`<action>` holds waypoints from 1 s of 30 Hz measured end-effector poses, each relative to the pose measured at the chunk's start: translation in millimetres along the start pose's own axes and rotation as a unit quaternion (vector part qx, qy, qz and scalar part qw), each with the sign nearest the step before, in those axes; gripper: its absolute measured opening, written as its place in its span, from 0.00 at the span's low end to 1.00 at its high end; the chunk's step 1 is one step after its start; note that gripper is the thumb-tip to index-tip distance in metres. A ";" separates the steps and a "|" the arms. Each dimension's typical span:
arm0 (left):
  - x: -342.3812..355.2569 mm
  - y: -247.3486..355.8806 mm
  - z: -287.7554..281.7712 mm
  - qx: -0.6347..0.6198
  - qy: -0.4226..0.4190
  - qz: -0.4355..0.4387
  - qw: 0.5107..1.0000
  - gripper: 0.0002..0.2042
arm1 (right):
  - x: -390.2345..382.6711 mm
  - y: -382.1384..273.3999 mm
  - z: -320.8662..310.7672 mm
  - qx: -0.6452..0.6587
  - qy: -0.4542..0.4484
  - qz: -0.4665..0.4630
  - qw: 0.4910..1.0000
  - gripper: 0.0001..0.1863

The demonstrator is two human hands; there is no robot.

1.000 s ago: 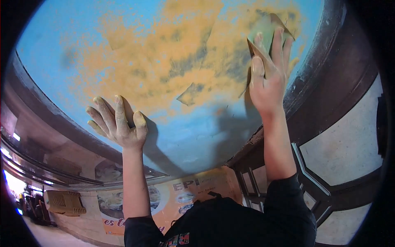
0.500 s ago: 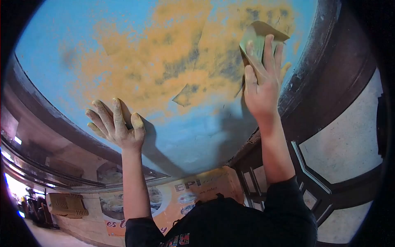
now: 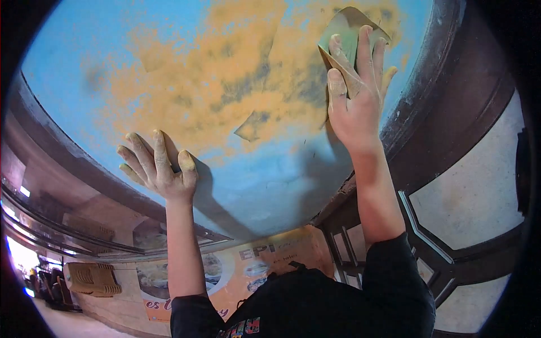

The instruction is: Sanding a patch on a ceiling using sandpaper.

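here, in the head view, the right hand [image 3: 358, 107] has its grip closed on a bent green sheet [image 3: 345, 29], caught among the fingers, at the far right of a blue surface [image 3: 259, 191], over a patchy orange area [image 3: 197, 90]. the left hand [image 3: 166, 174] is nearer and to the left, its grip slack, fingers spread and dusted yellow; whether its palm touches the surface, i cannot tell. a dark frame [image 3: 451, 107] runs along the right edge.

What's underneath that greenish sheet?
Around the greenish sheet under the right hand, a blue surface with orange and grey patches shows. The part directly behind the sheet is covered and cannot be seen.
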State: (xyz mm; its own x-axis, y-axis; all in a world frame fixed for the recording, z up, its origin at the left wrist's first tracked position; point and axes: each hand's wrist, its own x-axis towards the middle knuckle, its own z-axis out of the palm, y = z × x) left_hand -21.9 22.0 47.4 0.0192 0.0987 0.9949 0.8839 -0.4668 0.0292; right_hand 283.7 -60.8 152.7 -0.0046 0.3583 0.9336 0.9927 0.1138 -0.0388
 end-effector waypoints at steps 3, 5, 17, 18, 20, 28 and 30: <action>-3.6 -6.1 -1.1 -0.005 0.007 -0.019 1.000 0.25 | -11.1 -4.6 -0.3 0.014 -0.023 0.019 0.999 0.23; -3.3 -4.6 0.0 -0.002 0.006 -0.017 1.000 0.25 | -23.4 -1.3 3.4 0.001 -0.021 0.021 1.000 0.24; -4.5 4.1 3.6 -0.001 0.005 0.009 1.000 0.26 | -9.5 -4.8 15.1 0.010 -0.003 0.016 1.000 0.24; -4.2 6.9 5.8 -0.008 0.008 0.011 1.000 0.26 | 2.0 -4.4 11.7 0.012 0.020 -0.006 1.000 0.24; -8.4 4.3 6.4 -0.022 0.011 0.011 1.000 0.26 | 10.6 -17.0 6.3 0.005 0.005 0.001 1.000 0.24; -17.9 5.9 8.9 0.002 -0.009 -0.012 1.000 0.26 | -1.9 -7.3 25.7 0.062 -0.006 0.013 0.998 0.25; -10.9 11.2 9.8 -0.029 0.016 -0.009 0.999 0.26 | 21.8 0.7 30.6 0.057 0.206 -0.182 0.960 0.21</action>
State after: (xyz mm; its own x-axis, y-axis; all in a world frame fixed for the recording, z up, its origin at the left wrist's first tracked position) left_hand -7.6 24.3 35.9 -0.0125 0.0793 0.9968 0.8549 -0.5162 0.0518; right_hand 280.6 -24.6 162.2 -0.2776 -0.1178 0.9534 0.9146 0.2713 0.2998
